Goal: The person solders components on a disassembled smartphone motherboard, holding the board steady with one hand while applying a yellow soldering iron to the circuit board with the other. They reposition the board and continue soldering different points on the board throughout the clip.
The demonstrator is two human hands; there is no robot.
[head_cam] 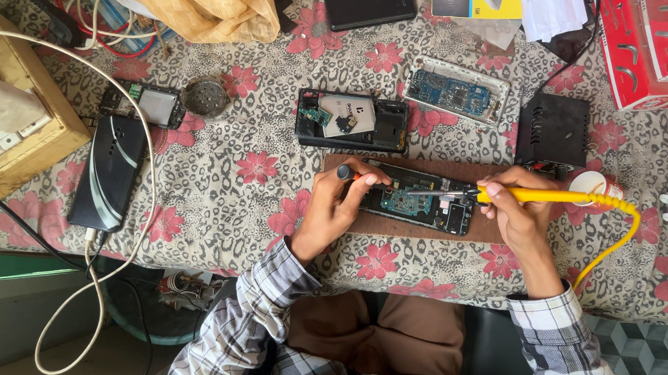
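An opened phone (419, 205) with its circuit board showing lies on a brown wooden board (488, 231) at the table's front. My right hand (519, 212) grips a yellow soldering iron (541, 196), whose metal tip points left onto the phone's board. My left hand (337, 203) rests at the phone's left end and holds a small tool with a black and orange handle (348, 173).
Behind the board lie another opened phone (352, 121) and a phone frame with a blue circuit board (456, 93). A black box (553, 130) stands right. A dark phone (110, 172) on a white cable, a wooden socket box (18, 103), red cartons (661, 46).
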